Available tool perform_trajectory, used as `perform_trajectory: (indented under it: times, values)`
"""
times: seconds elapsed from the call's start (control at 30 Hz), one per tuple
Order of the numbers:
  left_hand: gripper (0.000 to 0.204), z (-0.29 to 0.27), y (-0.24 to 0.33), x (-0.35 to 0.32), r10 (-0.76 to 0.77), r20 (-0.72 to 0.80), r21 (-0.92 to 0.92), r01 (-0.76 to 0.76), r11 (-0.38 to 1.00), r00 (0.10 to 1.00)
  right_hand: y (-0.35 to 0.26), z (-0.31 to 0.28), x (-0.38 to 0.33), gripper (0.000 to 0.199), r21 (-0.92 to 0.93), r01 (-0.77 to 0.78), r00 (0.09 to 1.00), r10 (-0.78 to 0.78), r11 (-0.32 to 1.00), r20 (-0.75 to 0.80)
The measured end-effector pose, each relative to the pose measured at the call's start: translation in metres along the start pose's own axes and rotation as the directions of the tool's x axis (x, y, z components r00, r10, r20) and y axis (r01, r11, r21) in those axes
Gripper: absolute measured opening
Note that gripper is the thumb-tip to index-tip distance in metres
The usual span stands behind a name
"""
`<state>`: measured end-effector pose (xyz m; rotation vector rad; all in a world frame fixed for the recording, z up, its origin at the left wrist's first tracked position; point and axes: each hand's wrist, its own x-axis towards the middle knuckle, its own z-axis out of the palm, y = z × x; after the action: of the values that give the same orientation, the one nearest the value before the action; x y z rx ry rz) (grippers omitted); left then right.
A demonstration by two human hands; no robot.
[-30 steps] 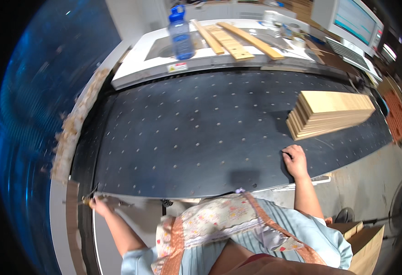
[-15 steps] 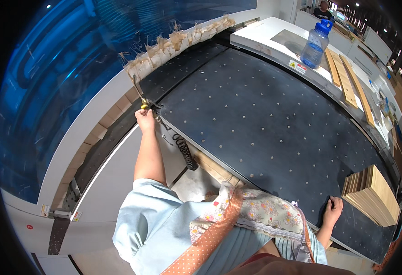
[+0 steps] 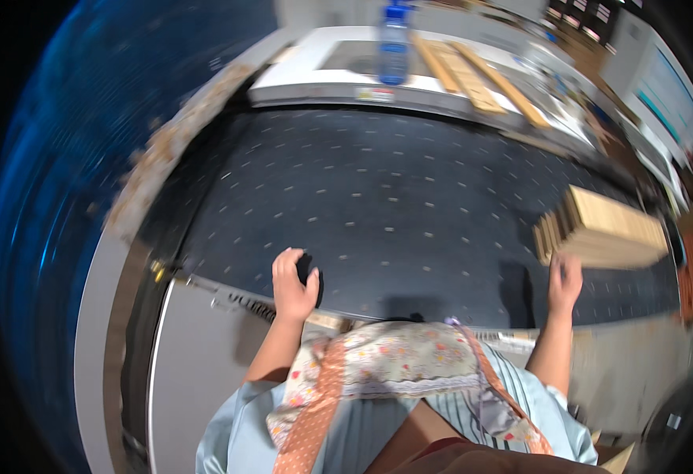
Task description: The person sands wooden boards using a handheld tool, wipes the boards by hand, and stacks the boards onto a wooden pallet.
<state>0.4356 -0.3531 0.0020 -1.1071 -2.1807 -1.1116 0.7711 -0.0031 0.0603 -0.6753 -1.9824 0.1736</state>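
My left hand (image 3: 293, 286) hangs over the near edge of the dark table (image 3: 338, 213), its thumb apart from its fingers and nothing in it. On the right, my right hand (image 3: 565, 280) is at the near left corner of a stack of light wooden boards (image 3: 611, 229). Its fingers look loosely apart, though motion blurs them; whether they touch the boards I cannot tell. The boards lie together on the tabletop, some at the left end fanned apart. At the left edge of the table is a brass-coloured air-gun fitting (image 3: 158, 269) with a black coiled hose (image 3: 252, 306).
A white machine beam (image 3: 315, 91) crosses behind the table, bearing a blue water bottle (image 3: 394, 47) and several wooden strips (image 3: 465, 79). Blue machine cover (image 3: 86, 158) and a ragged fringe (image 3: 169, 146) stand at the left. A screen (image 3: 662, 99) is at the far right.
My left hand has let go of the air-gun fitting and moved right over the table. My right hand has come up to the boards' near side. The view has turned to the right.
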Motion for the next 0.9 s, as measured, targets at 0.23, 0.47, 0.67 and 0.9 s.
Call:
perform_trajectory:
  times: [0.23, 0.47, 0.67, 0.9]
  values:
    - [0.039, 0.01, 0.014, 0.005, 0.096, 0.229, 0.082, -0.118, 0.99, 0.969, 0.077, -0.049, 0.127, 0.022, -0.288, 0.058, 0.986, -0.101, 0.956, -0.136]
    - [0.041, 0.013, 0.008, -0.003, 0.005, 0.249, 0.177, -0.051, 0.983, 0.968, 0.092, -0.028, 0.151, 0.058, -0.553, -0.223, 0.735, 0.511, 0.803, 0.445]
    - [0.051, 0.025, 0.009, 0.012, -0.041, 0.284, 0.112, 0.009, 0.994, 0.958, 0.054, -0.015, 0.143, 0.067, -0.539, -0.246, 0.709, 0.529, 0.806, 0.466]
    - [0.041, 0.11, 0.138, 0.073, -0.044, 0.679, -0.611, 0.598, 0.518, 0.732, -0.002, 0.014, 0.135, 0.061, -0.422, -0.175, 0.76, 0.395, 0.889, 0.517]
